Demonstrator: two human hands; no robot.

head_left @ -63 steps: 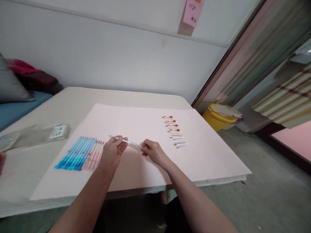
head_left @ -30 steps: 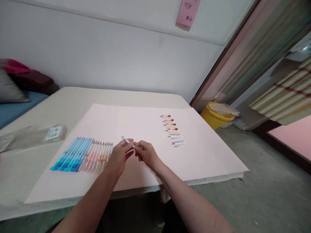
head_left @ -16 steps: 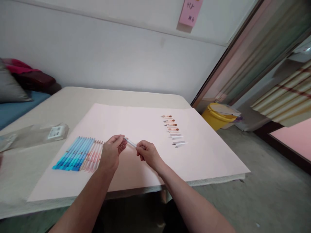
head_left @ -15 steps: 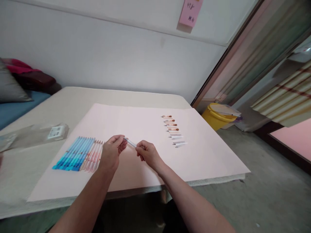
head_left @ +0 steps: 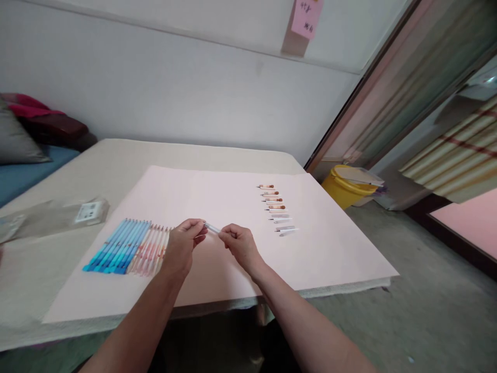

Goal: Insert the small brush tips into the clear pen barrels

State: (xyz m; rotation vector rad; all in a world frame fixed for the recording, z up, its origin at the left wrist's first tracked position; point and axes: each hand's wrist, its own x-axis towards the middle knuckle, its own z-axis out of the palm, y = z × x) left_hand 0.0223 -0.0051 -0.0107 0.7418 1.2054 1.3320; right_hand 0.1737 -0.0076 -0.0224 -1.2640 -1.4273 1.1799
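Between my hands, above the pink sheet [head_left: 233, 269], is a slim whitish pen [head_left: 212, 228]. My left hand [head_left: 185, 242] pinches its left end and my right hand [head_left: 239, 243] pinches its right end, so both tips are covered by fingers. Left of my left hand lies a row of blue pens [head_left: 118, 248], side by side. Next to them are several pale pink-and-white pens [head_left: 149, 251], partly hidden behind my left hand. On the right, pen parts [head_left: 277, 207] form a column of small groups, some with brown-and-orange pieces, the nearest ones grey and white.
A clear plastic bag [head_left: 58, 220] with a white label lies on the table [head_left: 128, 155] at left. Beyond the right edge stands a yellow bin [head_left: 345, 186]. A grey cushion [head_left: 17, 137] rests at far left, and a white wall closes off the back.
Both hands have shifted slightly to the right with the pen between them. Less of the pen shows between the fingers now. The pens and parts on the sheet stay put.
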